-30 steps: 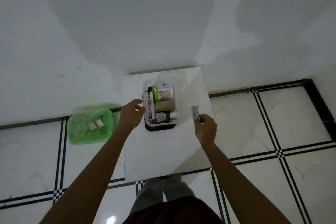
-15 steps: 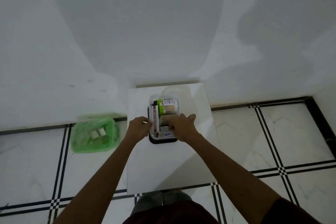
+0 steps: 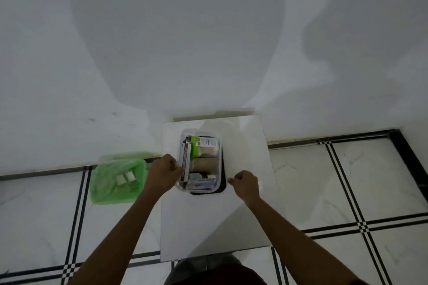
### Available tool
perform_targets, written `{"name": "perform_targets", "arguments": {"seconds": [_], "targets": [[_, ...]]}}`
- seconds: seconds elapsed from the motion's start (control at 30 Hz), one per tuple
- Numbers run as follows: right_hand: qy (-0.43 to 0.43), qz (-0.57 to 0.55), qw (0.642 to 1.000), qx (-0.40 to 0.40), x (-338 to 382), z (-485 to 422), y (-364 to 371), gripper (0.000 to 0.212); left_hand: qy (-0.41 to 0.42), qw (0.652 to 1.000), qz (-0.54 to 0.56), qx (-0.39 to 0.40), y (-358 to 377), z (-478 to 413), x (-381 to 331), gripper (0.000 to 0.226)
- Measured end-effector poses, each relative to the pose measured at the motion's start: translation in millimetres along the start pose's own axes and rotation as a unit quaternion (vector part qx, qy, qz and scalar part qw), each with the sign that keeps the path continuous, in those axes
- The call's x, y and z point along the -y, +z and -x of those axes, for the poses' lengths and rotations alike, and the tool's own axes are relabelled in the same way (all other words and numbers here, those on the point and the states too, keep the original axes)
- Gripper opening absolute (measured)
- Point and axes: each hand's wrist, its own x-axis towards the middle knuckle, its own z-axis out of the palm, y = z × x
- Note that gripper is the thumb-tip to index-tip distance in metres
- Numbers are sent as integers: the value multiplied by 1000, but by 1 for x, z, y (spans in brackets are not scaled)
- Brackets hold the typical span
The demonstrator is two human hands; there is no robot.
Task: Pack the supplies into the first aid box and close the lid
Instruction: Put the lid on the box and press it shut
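A clear first aid box (image 3: 219,146) sits on a small white table (image 3: 245,220), resting on a black lid or tray (image 3: 223,178) that shows under its right and near sides. Inside lie an ointment carton (image 3: 186,161), a green-and-white pack (image 3: 203,146), a tan bandage roll (image 3: 205,164) and a white-blue packet (image 3: 201,181). My left hand (image 3: 163,173) grips the box's left rim beside the carton. To the right of the box, off its near corner, my right hand (image 3: 245,184) hovers with fingers curled and nothing in them.
A green bin (image 3: 104,190) lined with a plastic bag stands on the tiled floor left of the table, with small white items inside. The table's far edge meets a white wall. My legs show below the table's near edge.
My right hand carried a small packet from the table's right side into the box, then drew back to the right without it. My left hand stayed on the box's left rim.
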Motion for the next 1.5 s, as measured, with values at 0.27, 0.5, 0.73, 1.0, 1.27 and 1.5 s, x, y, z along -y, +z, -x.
{"name": "perform_targets", "arguments": {"seconds": [0.27, 0.5, 0.73, 1.0, 1.27, 1.5], "targets": [[19, 45, 998, 40, -6, -32, 53, 47, -22, 999, -17, -44, -40, 17, 14, 14], [39, -244, 966, 77, 11, -12, -11, 15, -70, 997, 26, -11, -19, 17, 32, 14], [-165, -35, 985, 20, 61, 26, -45, 30, -79, 990, 111, 23, 25, 5, 20, 8], [-350, 237, 904, -60, 57, 65, 54, 36, -73, 979, 189, -25, 33, 4, 6, 25], [-362, 166, 904, -157, 46, 59, 52, 15, -131, 967, 220, -8, 35, -3, 11, 23], [-127, 14, 989, -81, 28, 8, 25, 21, -69, 984, 132, -96, 61, 9, 0, 22]]}}
